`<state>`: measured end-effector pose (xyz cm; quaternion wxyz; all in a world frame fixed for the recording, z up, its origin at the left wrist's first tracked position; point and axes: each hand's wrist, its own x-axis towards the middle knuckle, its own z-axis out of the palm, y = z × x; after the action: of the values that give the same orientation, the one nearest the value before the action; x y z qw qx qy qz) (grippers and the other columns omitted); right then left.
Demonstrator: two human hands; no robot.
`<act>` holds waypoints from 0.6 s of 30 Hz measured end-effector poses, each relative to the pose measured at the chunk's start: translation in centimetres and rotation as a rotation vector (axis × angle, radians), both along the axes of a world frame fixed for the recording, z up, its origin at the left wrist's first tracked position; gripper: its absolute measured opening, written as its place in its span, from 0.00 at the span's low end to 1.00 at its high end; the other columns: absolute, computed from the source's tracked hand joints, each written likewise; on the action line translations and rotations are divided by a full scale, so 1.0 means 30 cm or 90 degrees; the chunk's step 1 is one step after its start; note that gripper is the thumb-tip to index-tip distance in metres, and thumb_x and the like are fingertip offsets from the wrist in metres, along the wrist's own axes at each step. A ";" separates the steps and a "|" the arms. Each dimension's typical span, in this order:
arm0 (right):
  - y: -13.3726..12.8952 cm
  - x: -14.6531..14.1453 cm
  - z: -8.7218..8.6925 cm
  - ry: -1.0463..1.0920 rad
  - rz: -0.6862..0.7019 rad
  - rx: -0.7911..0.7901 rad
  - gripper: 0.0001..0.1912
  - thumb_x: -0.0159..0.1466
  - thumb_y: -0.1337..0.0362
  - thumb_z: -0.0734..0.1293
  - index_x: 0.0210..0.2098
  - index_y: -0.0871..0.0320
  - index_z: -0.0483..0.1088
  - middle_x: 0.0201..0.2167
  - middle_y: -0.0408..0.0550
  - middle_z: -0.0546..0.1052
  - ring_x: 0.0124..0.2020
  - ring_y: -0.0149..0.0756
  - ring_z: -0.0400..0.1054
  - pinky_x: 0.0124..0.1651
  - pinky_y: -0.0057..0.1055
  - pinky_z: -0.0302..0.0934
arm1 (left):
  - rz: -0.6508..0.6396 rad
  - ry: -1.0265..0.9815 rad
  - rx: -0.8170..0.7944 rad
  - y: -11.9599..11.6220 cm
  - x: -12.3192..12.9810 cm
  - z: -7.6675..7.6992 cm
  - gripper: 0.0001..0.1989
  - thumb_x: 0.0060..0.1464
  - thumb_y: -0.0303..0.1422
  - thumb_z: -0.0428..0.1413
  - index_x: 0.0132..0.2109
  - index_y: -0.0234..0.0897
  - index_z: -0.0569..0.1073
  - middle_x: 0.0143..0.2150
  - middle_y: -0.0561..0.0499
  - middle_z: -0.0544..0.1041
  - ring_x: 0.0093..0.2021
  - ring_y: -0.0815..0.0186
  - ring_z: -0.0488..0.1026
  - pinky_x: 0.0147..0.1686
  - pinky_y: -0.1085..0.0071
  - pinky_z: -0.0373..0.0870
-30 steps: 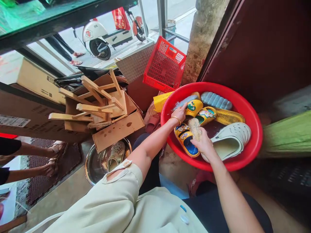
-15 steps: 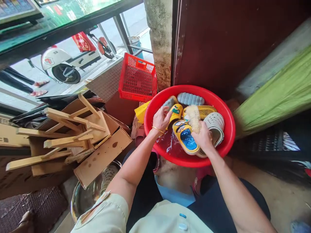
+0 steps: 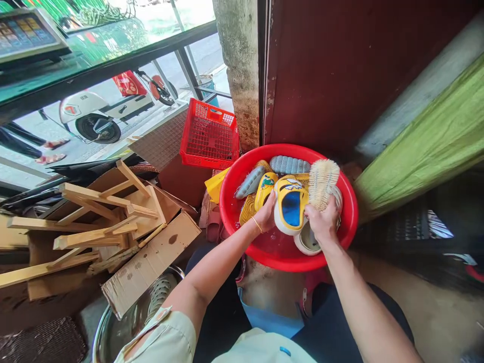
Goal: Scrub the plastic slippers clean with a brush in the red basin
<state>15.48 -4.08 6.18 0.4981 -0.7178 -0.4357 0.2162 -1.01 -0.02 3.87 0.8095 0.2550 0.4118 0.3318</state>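
Observation:
My left hand (image 3: pixel 266 214) grips the left side of a yellow clog (image 3: pixel 279 212) with a blue inside, its opening tilted toward me above the red basin (image 3: pixel 351 222). My right hand (image 3: pixel 323 220) is closed around a scrubbing brush (image 3: pixel 322 182), its pale bristles facing up, and the thumb is close beside the clog. Another yellow clog (image 3: pixel 264 189) with a green figure lies left of the held one. Grey-blue shoes (image 3: pixel 290 165) lie sole up at the back. A whitish clog (image 3: pixel 307 241) is partly hidden below my right hand. Water covers the basin's floor.
A red plastic crate (image 3: pixel 210 138) stands behind the basin on the left. Wooden stool legs (image 3: pixel 109 217) and cardboard (image 3: pixel 155 262) are piled at left. Below them a metal basin (image 3: pixel 104 327) holds a grey clog. Green cloth (image 3: pixel 423 131) hangs at right.
My left hand has taken hold of the yellow clog, which is now raised and tilted toward me. The brush has moved right, its bristles now turned upward.

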 end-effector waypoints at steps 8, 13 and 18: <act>-0.021 0.043 0.023 -0.182 0.132 0.015 0.39 0.69 0.47 0.61 0.72 0.63 0.54 0.63 0.65 0.72 0.56 0.52 0.74 0.55 0.46 0.72 | 0.067 -0.013 0.095 0.058 -0.011 0.078 0.28 0.47 0.44 0.69 0.52 0.34 0.78 0.47 0.42 0.84 0.51 0.49 0.80 0.51 0.57 0.78; -0.015 -0.020 0.017 -0.382 0.246 0.017 0.30 0.74 0.56 0.53 0.72 0.54 0.60 0.52 0.60 0.78 0.52 0.52 0.76 0.54 0.47 0.72 | 0.128 0.039 0.213 0.048 0.022 0.051 0.29 0.42 0.36 0.71 0.54 0.36 0.77 0.51 0.46 0.83 0.50 0.54 0.80 0.50 0.63 0.77; 0.064 0.010 -0.022 -0.365 0.169 -0.022 0.29 0.74 0.61 0.51 0.71 0.61 0.61 0.52 0.64 0.79 0.52 0.53 0.76 0.55 0.48 0.71 | 0.060 0.027 0.152 0.023 0.018 0.048 0.31 0.43 0.40 0.70 0.54 0.34 0.77 0.47 0.45 0.84 0.44 0.55 0.82 0.44 0.64 0.78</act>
<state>15.77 -2.17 5.54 0.3103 -0.6947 -0.6446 0.0755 -0.47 0.68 5.31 0.7478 0.3373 0.3980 0.4106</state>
